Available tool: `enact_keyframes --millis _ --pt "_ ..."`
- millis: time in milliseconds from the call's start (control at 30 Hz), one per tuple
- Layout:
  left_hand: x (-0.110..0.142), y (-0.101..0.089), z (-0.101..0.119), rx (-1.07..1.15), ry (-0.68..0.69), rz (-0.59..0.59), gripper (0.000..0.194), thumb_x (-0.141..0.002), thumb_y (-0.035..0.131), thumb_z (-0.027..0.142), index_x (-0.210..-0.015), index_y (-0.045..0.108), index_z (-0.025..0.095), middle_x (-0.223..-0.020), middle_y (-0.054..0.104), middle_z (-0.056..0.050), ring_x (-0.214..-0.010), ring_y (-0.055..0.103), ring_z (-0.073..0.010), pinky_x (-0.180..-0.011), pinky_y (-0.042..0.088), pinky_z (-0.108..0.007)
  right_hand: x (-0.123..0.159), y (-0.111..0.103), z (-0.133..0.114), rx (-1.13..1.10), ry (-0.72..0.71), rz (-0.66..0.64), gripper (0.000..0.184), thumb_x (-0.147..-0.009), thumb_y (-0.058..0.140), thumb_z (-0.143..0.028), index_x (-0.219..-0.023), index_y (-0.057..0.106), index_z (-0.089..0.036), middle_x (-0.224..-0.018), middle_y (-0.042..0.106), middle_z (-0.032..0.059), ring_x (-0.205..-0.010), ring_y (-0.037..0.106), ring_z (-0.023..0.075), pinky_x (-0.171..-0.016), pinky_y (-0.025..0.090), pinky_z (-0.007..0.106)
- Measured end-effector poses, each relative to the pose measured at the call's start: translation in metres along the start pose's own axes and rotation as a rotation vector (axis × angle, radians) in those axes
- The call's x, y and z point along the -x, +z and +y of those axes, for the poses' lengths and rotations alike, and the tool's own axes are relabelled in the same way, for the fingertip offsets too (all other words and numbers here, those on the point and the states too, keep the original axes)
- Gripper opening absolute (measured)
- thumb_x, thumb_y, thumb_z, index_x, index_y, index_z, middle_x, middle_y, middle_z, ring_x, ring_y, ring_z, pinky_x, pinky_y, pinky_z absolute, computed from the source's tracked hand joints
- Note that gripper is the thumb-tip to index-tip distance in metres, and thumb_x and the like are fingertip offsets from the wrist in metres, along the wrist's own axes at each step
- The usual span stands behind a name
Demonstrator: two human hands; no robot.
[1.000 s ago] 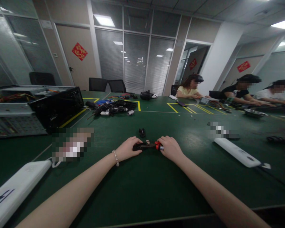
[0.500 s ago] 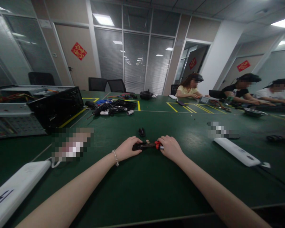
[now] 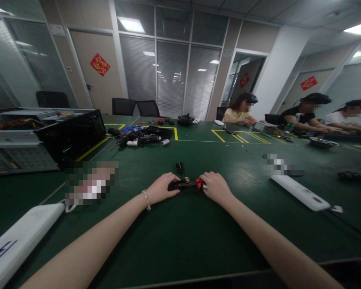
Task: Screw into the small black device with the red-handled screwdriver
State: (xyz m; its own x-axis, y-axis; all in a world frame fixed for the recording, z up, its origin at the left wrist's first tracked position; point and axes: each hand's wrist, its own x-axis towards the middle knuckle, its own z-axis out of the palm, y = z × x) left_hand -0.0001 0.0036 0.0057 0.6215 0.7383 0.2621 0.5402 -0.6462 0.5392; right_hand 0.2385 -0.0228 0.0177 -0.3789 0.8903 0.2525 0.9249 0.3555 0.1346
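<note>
My left hand (image 3: pixel 165 188) is closed on a small black part (image 3: pixel 174 185), gripping it between thumb and fingers close to the green table. From the other side, my right hand (image 3: pixel 216 188) wraps round the red handles of a pair of pliers (image 3: pixel 190 184). The metal jaws of the pliers point left and meet the black part; whether they bite on it I cannot tell. A tiny pale piece (image 3: pixel 187 179) shows just above the jaws. Beyond my hands, another small black part (image 3: pixel 179 167) lies on the table.
An opened computer case (image 3: pixel 21 148) stands at the left. Farther back lies a pile of tools and cables (image 3: pixel 144 136). White power banks (image 3: pixel 24 237) lie at both sides, the right one (image 3: pixel 301 192) with a cable. A metal bowl (image 3: pixel 324 142) and several people (image 3: pixel 239 114) are at far right.
</note>
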Motion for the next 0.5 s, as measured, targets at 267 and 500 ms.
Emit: enact_keyframes --millis 267,500 --pt "0.0009 -0.0017 0.0022 -0.007 -0.016 -0.01 0.03 -0.074 0.061 0.031 -0.102 0.054 0.022 -0.099 0.054 -0.003 -0.092 0.053 -0.0198 -0.08 0.044 -0.034 -0.0009 0.0021 0.0002 -0.005 -0.022 0.023 0.026 -0.073 0.051 -0.018 -0.098 0.057 -0.017 -0.096 0.06 0.0065 -0.084 0.051 0.0182 -0.073 0.036 0.029" --pt "0.0003 -0.0014 0.002 -0.007 -0.026 -0.018 0.031 -0.074 0.061 0.031 -0.102 0.054 0.021 -0.099 0.054 -0.003 -0.091 0.052 -0.0199 -0.079 0.044 -0.034 0.0003 0.0023 0.001 -0.008 -0.011 0.022 0.026 -0.073 0.051 -0.019 -0.098 0.057 -0.017 -0.094 0.06 0.0061 -0.083 0.051 0.0182 -0.071 0.036 0.029"
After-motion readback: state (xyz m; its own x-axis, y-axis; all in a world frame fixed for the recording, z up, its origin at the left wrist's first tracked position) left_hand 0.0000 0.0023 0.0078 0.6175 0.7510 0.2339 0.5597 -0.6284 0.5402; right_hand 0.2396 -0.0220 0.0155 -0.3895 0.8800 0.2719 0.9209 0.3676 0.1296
